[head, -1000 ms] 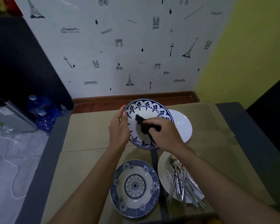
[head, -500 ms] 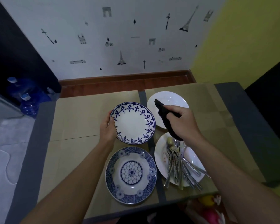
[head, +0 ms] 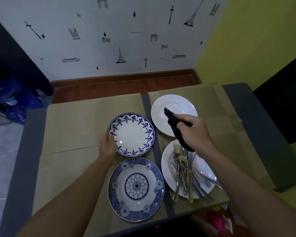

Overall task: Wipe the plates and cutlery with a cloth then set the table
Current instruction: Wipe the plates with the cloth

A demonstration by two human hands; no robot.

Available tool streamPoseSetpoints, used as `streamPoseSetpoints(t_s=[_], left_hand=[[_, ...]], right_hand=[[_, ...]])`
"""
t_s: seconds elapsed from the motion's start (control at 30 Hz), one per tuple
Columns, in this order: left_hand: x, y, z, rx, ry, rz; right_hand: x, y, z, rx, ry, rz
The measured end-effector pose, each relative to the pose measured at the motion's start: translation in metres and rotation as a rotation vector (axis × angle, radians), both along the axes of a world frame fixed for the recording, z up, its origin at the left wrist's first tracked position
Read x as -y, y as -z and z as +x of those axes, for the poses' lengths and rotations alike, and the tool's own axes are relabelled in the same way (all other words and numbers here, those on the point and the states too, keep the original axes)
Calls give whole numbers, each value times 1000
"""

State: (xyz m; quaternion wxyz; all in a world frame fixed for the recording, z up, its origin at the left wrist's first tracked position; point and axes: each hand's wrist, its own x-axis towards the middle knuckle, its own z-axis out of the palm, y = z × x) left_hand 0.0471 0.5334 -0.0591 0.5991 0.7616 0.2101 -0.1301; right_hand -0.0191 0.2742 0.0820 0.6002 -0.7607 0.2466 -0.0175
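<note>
1. The left hand (head: 107,144) grips the left rim of the blue-bordered plate (head: 132,134), thumb on top and the other fingers hidden beneath. The plate lies flat or nearly so on the cardboard-covered table (head: 72,127); whether it has fully touched down I cannot tell. To finish this step well, I judge the hand should lower the plate level and let go only once the base is seated, so that it does not clatter or slide.
2. Just in front of it sits the blue mandala plate (head: 136,189), with a narrow gap between their rims. Setting the held plate down without nudging this one matters, as the two are close.
3. The right hand (head: 193,132) is clenched around the dark cloth (head: 173,127), which hangs bunched from the fist, clear of any plate. It hovers between the plain white plate (head: 173,106) at the back and the white plate of cutlery (head: 202,170) at the front.
4. The cutlery (head: 186,175), forks and spoons in a loose heap, lies across that front plate, with a few specks of residue beside it. By my reading, the blue-bordered plate is done; the next wipe needs the cloth spread flat, not bunched, to cover a surface evenly.
</note>
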Motion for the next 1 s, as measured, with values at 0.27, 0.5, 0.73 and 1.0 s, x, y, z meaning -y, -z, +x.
streamPoseSetpoints(t_s=[0.27,0.5,0.73,1.0], left_hand=[[-11,-8,2,3,175,335],[1,-4,17,129,299,503],[71,-35,23,178,398,477],[155,-45,34,97,554,423]], right_hand=[[-1,2,4,-3,-33,-11],[8,0,2,1,-22,-3],[34,4,2,-9,-24,37],[77,12,9,0,-28,25]])
